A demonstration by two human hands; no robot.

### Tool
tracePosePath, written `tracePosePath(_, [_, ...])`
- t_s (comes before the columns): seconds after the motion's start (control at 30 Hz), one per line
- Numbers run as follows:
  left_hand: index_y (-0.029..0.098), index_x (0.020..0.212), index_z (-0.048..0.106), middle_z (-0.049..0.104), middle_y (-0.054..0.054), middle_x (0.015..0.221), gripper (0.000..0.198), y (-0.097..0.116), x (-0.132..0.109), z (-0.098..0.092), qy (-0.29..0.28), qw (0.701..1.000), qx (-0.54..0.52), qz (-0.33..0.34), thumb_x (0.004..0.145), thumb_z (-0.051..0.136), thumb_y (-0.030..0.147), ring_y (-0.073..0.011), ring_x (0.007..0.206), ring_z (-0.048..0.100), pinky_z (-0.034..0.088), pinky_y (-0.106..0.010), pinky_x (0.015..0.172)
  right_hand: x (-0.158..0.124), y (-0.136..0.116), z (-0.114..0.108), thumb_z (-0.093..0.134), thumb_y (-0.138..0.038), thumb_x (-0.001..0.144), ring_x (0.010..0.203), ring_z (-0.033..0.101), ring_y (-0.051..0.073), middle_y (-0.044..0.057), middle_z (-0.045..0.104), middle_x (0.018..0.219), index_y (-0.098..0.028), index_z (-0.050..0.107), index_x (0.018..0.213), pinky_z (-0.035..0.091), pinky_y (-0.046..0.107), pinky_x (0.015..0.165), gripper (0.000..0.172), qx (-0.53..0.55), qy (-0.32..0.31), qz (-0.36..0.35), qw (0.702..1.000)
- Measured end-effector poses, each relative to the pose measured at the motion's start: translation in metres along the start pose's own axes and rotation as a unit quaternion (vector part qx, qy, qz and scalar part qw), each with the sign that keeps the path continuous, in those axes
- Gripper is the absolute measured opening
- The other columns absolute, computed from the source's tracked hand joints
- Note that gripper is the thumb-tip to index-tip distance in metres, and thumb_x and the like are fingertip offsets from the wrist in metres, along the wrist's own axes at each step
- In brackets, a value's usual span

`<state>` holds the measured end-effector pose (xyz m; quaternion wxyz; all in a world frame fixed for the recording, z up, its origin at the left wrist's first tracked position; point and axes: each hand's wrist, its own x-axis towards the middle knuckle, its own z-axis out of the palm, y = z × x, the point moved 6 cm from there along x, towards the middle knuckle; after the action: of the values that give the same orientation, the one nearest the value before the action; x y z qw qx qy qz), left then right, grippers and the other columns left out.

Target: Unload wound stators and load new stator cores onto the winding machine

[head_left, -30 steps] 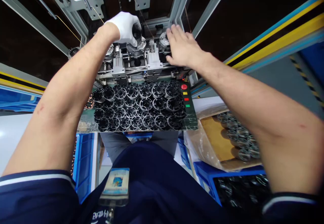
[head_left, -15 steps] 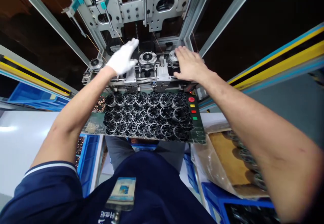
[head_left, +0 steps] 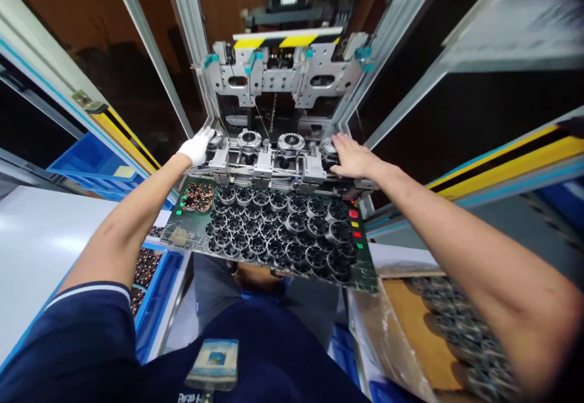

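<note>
My left hand (head_left: 197, 148), in a white glove, lies with outstretched fingers over the leftmost round holder (head_left: 216, 141) of the machine. At the other end, my bare right hand (head_left: 352, 156) rests on the rightmost round holder (head_left: 327, 148), fingers extended and thumb apart. My palms hide parts of both holders. Between the hands, two more holders each carry a black slotted ring, one at centre left (head_left: 249, 139) and one at centre right (head_left: 291, 143). Thin wires run down toward the holders from the metal head plate (head_left: 274, 79).
Rows of black-and-silver ring cores (head_left: 276, 227) cover much of the green board (head_left: 182, 233). Copper-wound rings (head_left: 198, 197) sit at its left end, a red button (head_left: 353, 214) at its right. Blue bins (head_left: 166, 287) stand left; a cardboard-lined box (head_left: 406, 324) holds parts at right.
My left hand has moved left, from beside a middle holder onto the leftmost one. My right hand stays at the rightmost holder. The camera view has shifted, showing more of the machine's upper part.
</note>
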<state>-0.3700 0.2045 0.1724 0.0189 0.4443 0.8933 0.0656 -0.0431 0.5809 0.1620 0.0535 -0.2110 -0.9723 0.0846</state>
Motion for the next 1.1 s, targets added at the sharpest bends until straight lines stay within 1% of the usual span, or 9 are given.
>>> tracePosePath(0.07, [0.006, 0.185, 0.039, 0.032, -0.028, 0.194, 0.095, 0.022, 0.006, -0.013, 0.007, 1.0, -0.003, 0.008, 0.096, 0.072, 0.017, -0.043, 0.184, 0.031, 0.036, -0.062, 0.15, 0.015, -0.034, -0.011, 0.079, -0.056, 0.11, 0.164, 0.057, 0.042, 0.019, 0.056, 0.179, -0.024, 0.06, 0.17, 0.052, 0.074, 0.135, 0.07, -0.004, 0.014, 0.003, 1.0])
tracePosePath(0.17, [0.017, 0.189, 0.034, 0.023, -0.023, 0.198, 0.089, 0.079, 0.013, -0.018, 0.056, 0.997, -0.017, 0.044, 0.111, 0.073, 0.033, -0.0436, 0.187, 0.022, 0.028, -0.071, 0.15, 0.031, -0.103, -0.008, 0.078, -0.051, 0.113, 0.161, 0.058, 0.039, 0.016, 0.056, 0.177, -0.023, 0.064, 0.165, 0.054, 0.069, 0.133, 0.061, -0.014, 0.055, -0.011, 0.998])
tracePosePath(0.27, [0.021, 0.178, 0.054, 0.045, -0.02, 0.189, 0.076, 0.123, 0.012, -0.004, 0.055, 0.995, -0.043, 0.077, 0.11, 0.081, 0.04, -0.041, 0.177, 0.045, 0.041, -0.071, 0.144, 0.032, -0.146, 0.01, 0.081, -0.047, 0.111, 0.156, 0.063, 0.037, 0.016, 0.06, 0.173, -0.022, 0.067, 0.16, 0.057, 0.066, 0.13, 0.057, -0.021, 0.058, -0.013, 0.998])
tracePosePath(0.4, [0.016, 0.18, 0.052, 0.043, -0.019, 0.191, 0.077, 0.108, -0.018, -0.014, 0.113, 0.988, -0.083, 0.066, 0.107, 0.077, 0.029, -0.0328, 0.181, 0.041, 0.038, -0.051, 0.151, 0.012, -0.121, -0.002, 0.08, -0.046, 0.112, 0.157, 0.062, 0.037, 0.016, 0.059, 0.173, -0.023, 0.067, 0.161, 0.057, 0.066, 0.131, 0.056, -0.004, 0.083, 0.003, 0.997])
tracePosePath(0.53, [0.021, 0.187, 0.037, 0.037, -0.012, 0.196, 0.074, 0.056, -0.103, -0.024, 0.252, 0.96, -0.123, -0.022, 0.117, 0.053, 0.038, -0.0253, 0.185, 0.034, 0.031, -0.047, 0.154, -0.021, -0.059, -0.033, 0.079, -0.047, 0.113, 0.154, 0.064, 0.035, 0.015, 0.062, 0.17, -0.025, 0.071, 0.155, 0.058, 0.063, 0.131, 0.048, 0.047, 0.106, 0.025, 0.993])
tracePosePath(0.67, [0.03, 0.183, 0.044, 0.064, -0.013, 0.173, 0.064, 0.024, -0.23, 0.038, 0.336, 0.915, -0.158, -0.157, 0.122, 0.029, 0.04, -0.0265, 0.166, 0.06, 0.052, -0.054, 0.141, -0.09, -0.024, -0.028, 0.077, -0.049, 0.114, 0.158, 0.061, 0.033, 0.013, 0.059, 0.175, -0.033, 0.072, 0.154, 0.059, 0.058, 0.131, 0.043, 0.114, 0.135, 0.029, 0.984])
tracePosePath(0.8, [0.035, 0.161, 0.07, 0.079, -0.014, 0.144, 0.056, 0.003, -0.324, 0.134, 0.304, 0.902, -0.174, -0.253, 0.119, 0.033, 0.042, -0.0352, 0.141, 0.075, 0.061, -0.063, 0.127, -0.208, 0.001, 0.029, 0.07, -0.058, 0.116, 0.15, 0.067, 0.033, 0.015, 0.065, 0.168, -0.03, 0.065, 0.163, 0.062, 0.061, 0.128, 0.055, 0.164, 0.167, 0.12, 0.965])
tracePosePath(0.93, [0.028, 0.134, 0.082, 0.081, -0.014, 0.136, 0.038, -0.011, -0.343, 0.191, 0.26, 0.915, -0.176, -0.253, 0.112, 0.055, 0.041, -0.0352, 0.14, 0.073, 0.054, -0.065, 0.13, -0.308, 0.011, 0.11, 0.072, -0.067, 0.113, 0.14, 0.072, 0.034, 0.015, 0.071, 0.157, -0.032, 0.07, 0.157, 0.069, 0.058, 0.116, 0.056, 0.173, 0.148, 0.235, 0.945])
tracePosePath(1.1, [0.02, 0.117, 0.081, 0.078, -0.017, 0.125, 0.037, -0.028, -0.33, 0.212, 0.313, 0.9, -0.164, -0.255, 0.109, 0.059, 0.049, -0.0359, 0.132, 0.071, 0.049, -0.067, 0.127, -0.333, 0.017, 0.16, 0.076, -0.063, 0.112, 0.149, 0.068, 0.034, 0.012, 0.072, 0.159, -0.038, 0.075, 0.147, 0.066, 0.058, 0.121, 0.043, 0.18, 0.156, 0.246, 0.94])
